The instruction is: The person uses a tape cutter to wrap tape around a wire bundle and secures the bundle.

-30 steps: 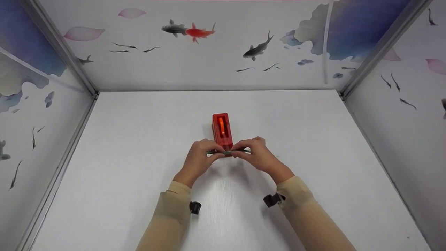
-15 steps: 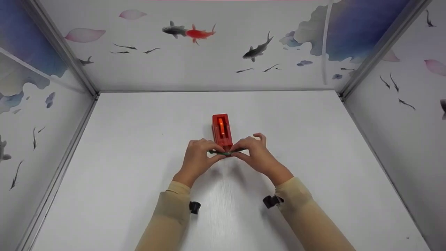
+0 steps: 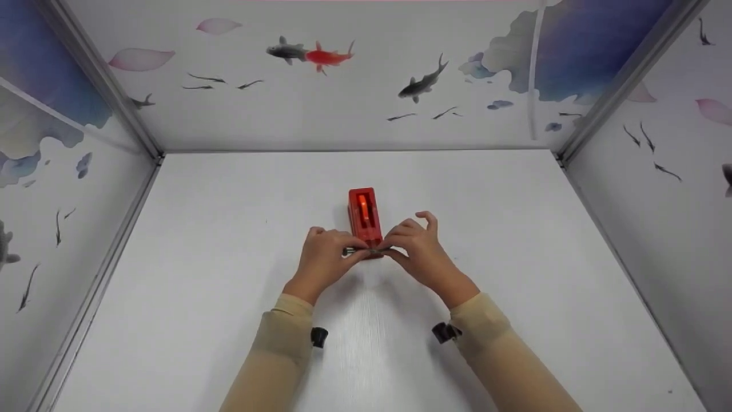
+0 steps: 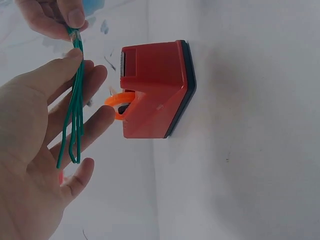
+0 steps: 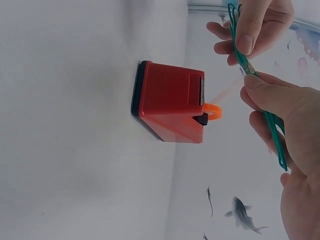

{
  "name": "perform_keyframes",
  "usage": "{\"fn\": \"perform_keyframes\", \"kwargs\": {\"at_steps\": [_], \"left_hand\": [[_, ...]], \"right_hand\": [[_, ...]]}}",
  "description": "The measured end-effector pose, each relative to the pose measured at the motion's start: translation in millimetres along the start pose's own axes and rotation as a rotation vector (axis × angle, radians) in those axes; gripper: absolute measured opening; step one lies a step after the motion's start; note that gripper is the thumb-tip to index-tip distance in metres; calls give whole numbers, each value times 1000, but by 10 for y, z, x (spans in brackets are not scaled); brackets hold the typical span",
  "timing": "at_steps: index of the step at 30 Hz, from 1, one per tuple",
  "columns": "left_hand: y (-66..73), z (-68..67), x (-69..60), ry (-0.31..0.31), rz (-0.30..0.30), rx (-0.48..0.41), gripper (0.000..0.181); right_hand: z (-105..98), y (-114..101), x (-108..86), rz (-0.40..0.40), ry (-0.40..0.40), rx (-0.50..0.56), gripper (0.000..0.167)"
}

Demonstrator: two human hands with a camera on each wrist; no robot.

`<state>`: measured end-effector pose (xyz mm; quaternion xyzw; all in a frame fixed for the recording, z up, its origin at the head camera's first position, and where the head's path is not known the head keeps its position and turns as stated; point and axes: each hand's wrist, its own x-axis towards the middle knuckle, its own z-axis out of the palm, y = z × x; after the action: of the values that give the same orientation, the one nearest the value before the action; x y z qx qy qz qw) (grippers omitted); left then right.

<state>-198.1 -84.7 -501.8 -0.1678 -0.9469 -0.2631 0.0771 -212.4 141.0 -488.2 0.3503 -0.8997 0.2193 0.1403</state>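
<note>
So the big thing was the painted back wall with fish all over it, and in front of it a wide white surface. Two tan sleeves reached in over that, and both hands were busy: left hand and right hand each had thumb and fingers pinched on the same thing, fingertips just beside each other. Right past them a red tape dispenser stood upright on its dark base. The thing they were clamped on was a green wire bundle, held up off the surface near the dispenser's close end, with loops hanging out past each pinch. Going smaller, a black gadget sat at each wrist, an orange ring poked out of the dispenser, and a shiny clear band showed on the bundle between the two grips.
</note>
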Motion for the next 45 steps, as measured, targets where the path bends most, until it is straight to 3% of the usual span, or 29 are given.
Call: {"fn": "perform_keyframes", "kwargs": {"at_steps": [4, 8, 15, 20, 24, 34, 37, 41, 45], "left_hand": [[7, -6, 2, -27, -17, -50, 20], [5, 2, -10, -7, -12, -103, 17], [12, 8, -32, 26, -19, -158, 15], [6, 9, -41, 30, -58, -219, 13], [-11, 39, -66, 20, -76, -271, 13], [-22, 67, -81, 91, -5, -298, 11], [-20, 60, -85, 122, 30, -292, 10], [-22, 49, -81, 154, 64, -272, 11], [-27, 48, -77, 150, 44, -277, 13]], "right_hand": [[11, -2, -6, -30, 36, -15, 18], [14, -15, -8, -32, 62, -55, 17], [-20, -92, 13, 64, 74, -168, 11], [-50, -138, 51, 132, 24, -162, 13], [-48, -140, 52, 207, -53, -101, 15], [-86, -157, 55, 340, -185, -35, 14], [-84, -140, 68, 365, -212, 34, 14], [-70, -90, 78, 428, -287, 253, 15], [-65, -47, 78, 490, -325, 439, 15]]}}
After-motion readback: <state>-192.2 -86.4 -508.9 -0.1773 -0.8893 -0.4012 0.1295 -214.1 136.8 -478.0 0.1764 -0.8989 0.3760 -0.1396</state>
